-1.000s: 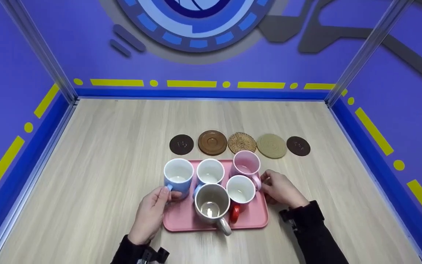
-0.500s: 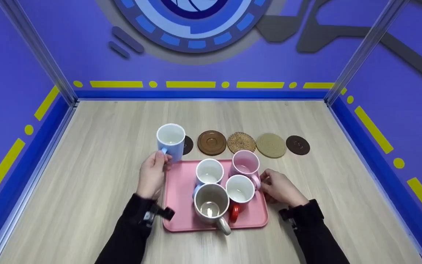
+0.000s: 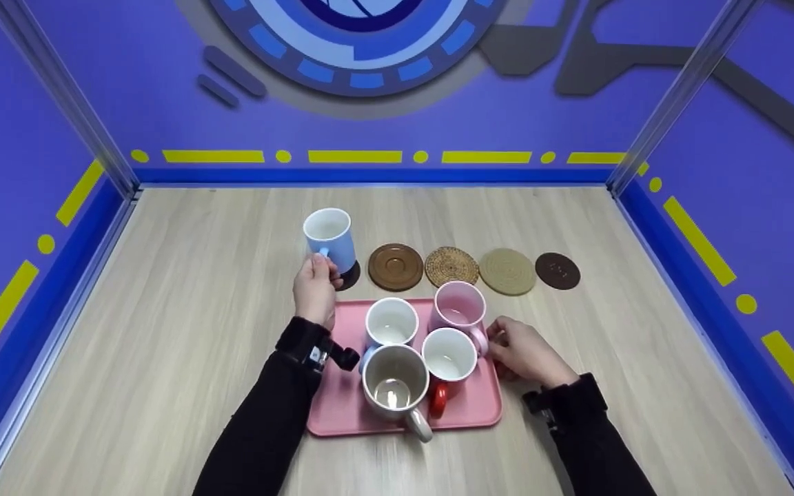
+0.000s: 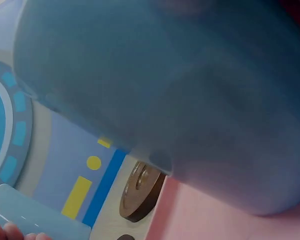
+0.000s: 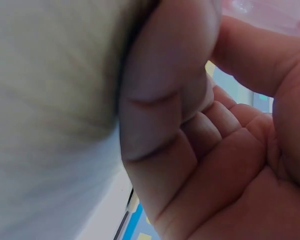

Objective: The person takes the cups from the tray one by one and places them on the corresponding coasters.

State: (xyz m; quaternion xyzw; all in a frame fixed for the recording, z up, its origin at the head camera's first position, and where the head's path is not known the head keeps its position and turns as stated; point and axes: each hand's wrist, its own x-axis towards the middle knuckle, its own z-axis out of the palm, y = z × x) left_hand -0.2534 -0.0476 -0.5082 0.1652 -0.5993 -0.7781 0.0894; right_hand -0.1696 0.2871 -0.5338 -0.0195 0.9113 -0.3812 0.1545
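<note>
Bearings are being taken from the middle of the pink tray (image 3: 338, 417), 12 o'clock facing the back wall (image 3: 411, 124). Toward 6 o'clock a taupe mug (image 3: 397, 382) is being borne, and toward 3 a red-handled mug (image 3: 449, 358). At 3 o'clock the tray's rim is apparently being pinched by the curled fingers of the right hand (image 3: 531, 355); the fingertips themselves are being hidden. This steadying is being judged useful and is best being maintained during placement. At 12 o'clock a blue-handled mug (image 3: 391, 324) is being crowded by the left wrist camera (image 3: 347, 358); clearance is being recommended here, lest that mug be nudged. At 1 o'clock a pink mug (image 3: 459, 310) is being carried.

Beyond the rim, at 11 o'clock, a blue mug (image 3: 331, 241) is being gripped at its handle by the closed fingers of the left hand (image 3: 314, 293). It is being held over the left dark coaster (image 3: 350, 279), nearly upright; whether the base is touching cannot be told. Centring is being advised before weight is being let down, since coaster is showing toward 5 o'clock of the base. A level, gentle landing is being preferred, the grip being released only once the base is sitting flat. Toward 12 o'clock, a wooden coaster (image 3: 395, 266) is being left uncovered.
</note>
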